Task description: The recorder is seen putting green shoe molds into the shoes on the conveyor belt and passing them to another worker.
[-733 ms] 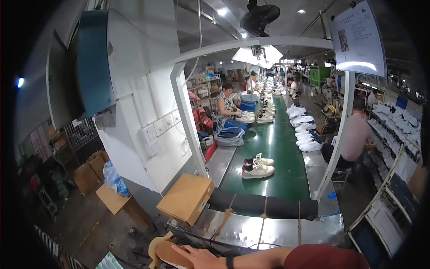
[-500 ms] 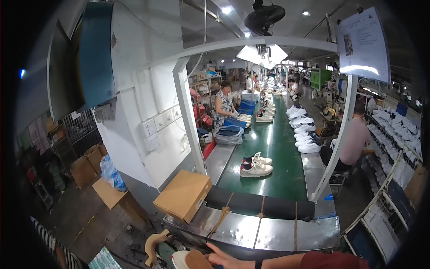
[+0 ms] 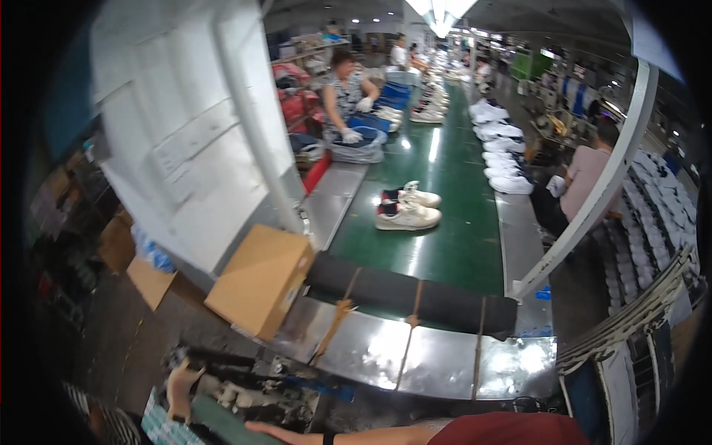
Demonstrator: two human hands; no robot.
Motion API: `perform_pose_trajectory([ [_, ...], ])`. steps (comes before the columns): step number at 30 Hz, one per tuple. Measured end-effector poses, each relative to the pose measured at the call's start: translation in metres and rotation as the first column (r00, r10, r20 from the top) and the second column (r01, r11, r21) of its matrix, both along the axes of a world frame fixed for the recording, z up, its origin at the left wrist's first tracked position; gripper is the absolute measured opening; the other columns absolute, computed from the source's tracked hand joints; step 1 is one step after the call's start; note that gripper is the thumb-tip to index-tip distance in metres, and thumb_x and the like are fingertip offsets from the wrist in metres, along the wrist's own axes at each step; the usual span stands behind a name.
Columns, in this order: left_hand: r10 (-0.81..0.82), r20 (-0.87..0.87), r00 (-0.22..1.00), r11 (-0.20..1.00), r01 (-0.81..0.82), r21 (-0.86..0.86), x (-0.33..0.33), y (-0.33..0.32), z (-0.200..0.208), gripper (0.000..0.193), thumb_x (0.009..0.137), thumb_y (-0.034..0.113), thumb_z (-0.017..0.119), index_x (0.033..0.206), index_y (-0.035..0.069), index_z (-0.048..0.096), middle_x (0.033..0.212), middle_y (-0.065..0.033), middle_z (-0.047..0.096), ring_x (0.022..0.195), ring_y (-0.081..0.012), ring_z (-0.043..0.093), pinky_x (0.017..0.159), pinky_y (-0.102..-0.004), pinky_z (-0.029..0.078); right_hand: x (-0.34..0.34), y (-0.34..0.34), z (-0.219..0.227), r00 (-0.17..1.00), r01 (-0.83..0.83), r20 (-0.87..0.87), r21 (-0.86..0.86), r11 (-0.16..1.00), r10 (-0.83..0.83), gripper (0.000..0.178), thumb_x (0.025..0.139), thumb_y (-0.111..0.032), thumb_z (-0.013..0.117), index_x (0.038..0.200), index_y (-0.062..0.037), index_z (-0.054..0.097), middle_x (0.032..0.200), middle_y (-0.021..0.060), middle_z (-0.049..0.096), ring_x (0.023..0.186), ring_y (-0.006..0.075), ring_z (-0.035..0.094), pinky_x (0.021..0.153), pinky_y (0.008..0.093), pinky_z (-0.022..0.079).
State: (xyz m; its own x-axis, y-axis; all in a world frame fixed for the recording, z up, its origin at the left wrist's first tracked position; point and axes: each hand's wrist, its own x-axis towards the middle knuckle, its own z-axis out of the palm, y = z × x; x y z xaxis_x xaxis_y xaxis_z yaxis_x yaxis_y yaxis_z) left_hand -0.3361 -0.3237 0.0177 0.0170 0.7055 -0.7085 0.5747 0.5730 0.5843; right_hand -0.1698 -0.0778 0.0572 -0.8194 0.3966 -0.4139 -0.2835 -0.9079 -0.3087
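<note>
My right hand [image 3: 280, 433] reaches in along the lower edge, from a dark red sleeve. One finger stretches left beside a dark green padded surface [image 3: 222, 424]; the other fingers are cut off below, so any hold is hidden. Left of it stands a curved tan piece [image 3: 180, 389] of a machine, with blurred dark metal parts [image 3: 248, 393] behind. My left hand is out of view. Farther ahead, a pair of cream sneakers [image 3: 408, 215] with dark and red collars sits on the green conveyor belt [image 3: 452, 245].
A cardboard box [image 3: 259, 278] stands left of the metal belt end [image 3: 363, 341], near a white post. White shoes [image 3: 504, 159] line the right ledge. One gloved person [image 3: 345, 104] works at left; another sits right [image 3: 589, 174]. A striped garment [image 3: 93, 419] shows at lower left.
The view has tilted down, so the belt and box sit higher. My right hand has shifted left and lower in view. The white shoe with a brown sole beside it is no longer visible.
</note>
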Motion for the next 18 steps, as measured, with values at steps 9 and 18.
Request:
perform_pose_trajectory([
  [9, -0.183, -0.446, 0.876, 0.782, 0.405, 0.475, 0.228, 0.254, -0.055, 0.048, 0.088, 0.036, 0.072, 0.120, 0.000, 0.069, 0.124, -0.0197, 0.068, 0.119, -0.0335, 0.062, 0.097, -0.0437, 0.051, 0.264, 0.027, -0.019, 0.918, 0.391, -0.068, 0.307, 0.868, -0.390, 0.060, 0.104, -0.046, 0.056, 0.149, -0.0064, 0.050, 0.142, 0.0044, 0.058, 0.124, 0.0139, 0.056, 0.107, 0.0305, 0.043],
  [18, -0.285, -0.616, 0.735, 0.467, 0.667, 0.580, 0.317, 0.289, -0.131, 0.055, 0.091, 0.033, 0.067, 0.131, -0.005, 0.059, 0.140, -0.0216, 0.057, 0.131, -0.0415, 0.050, 0.114, -0.0489, 0.036, 0.468, -0.053, -0.112, -0.140, 0.186, 0.759, 0.651, 0.736, -0.636, 0.075, 0.074, -0.041, 0.091, 0.129, 0.0012, 0.061, 0.116, 0.0147, 0.070, 0.105, 0.0254, 0.068, 0.094, 0.0366, 0.053],
])
